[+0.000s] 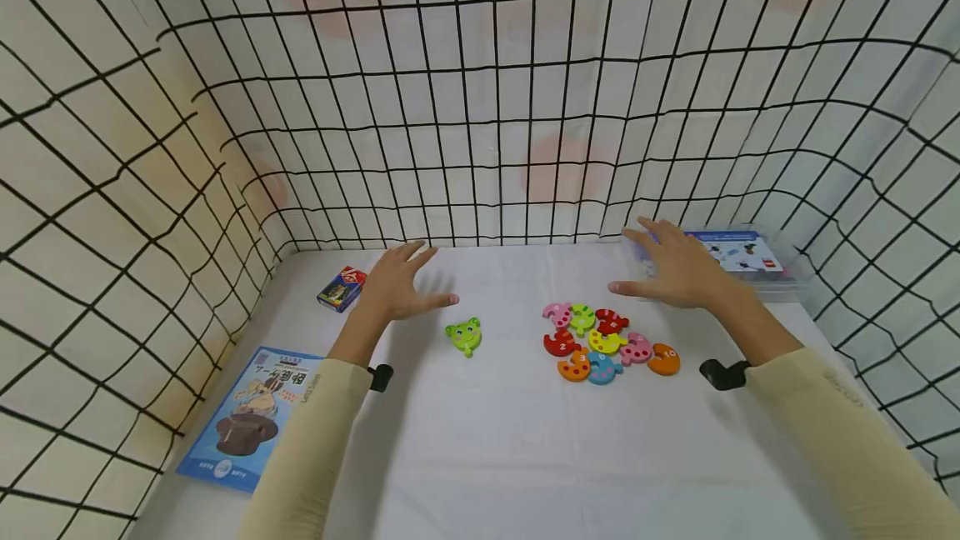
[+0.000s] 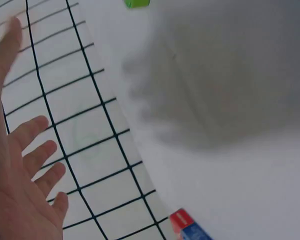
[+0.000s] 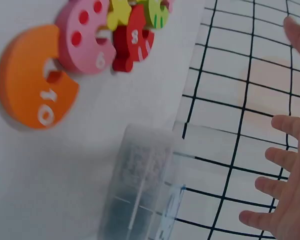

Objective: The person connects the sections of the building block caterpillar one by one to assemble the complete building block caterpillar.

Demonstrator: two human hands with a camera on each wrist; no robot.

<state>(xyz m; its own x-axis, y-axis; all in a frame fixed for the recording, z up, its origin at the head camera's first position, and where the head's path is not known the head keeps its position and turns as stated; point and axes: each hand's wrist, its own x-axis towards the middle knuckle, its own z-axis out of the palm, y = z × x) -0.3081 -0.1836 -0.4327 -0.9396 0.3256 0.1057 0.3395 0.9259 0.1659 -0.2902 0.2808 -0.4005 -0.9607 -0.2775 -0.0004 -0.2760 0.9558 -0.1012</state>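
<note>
My left hand (image 1: 395, 283) hovers over the table with fingers spread and holds nothing. Closest to it lies a green frog-face piece (image 1: 465, 336), and a small red and blue box (image 1: 342, 288) sits on its other side. My right hand (image 1: 673, 263) is also raised with fingers apart, in front of a clear plastic box (image 1: 787, 283). Left of that hand lies a cluster of colourful numbered pieces: an orange one marked 10 (image 3: 27, 75), a pink one marked 6 (image 3: 82, 55), a red one marked 8 (image 3: 138, 37), a yellow piece (image 1: 606, 342) and several others.
A blue booklet (image 1: 243, 432) with a hat picture lies at the table's left, partly behind the left sleeve. Black grid netting (image 1: 495, 98) over white sheeting encloses the back and both sides. The white tablecloth (image 1: 480, 457) extends toward the front.
</note>
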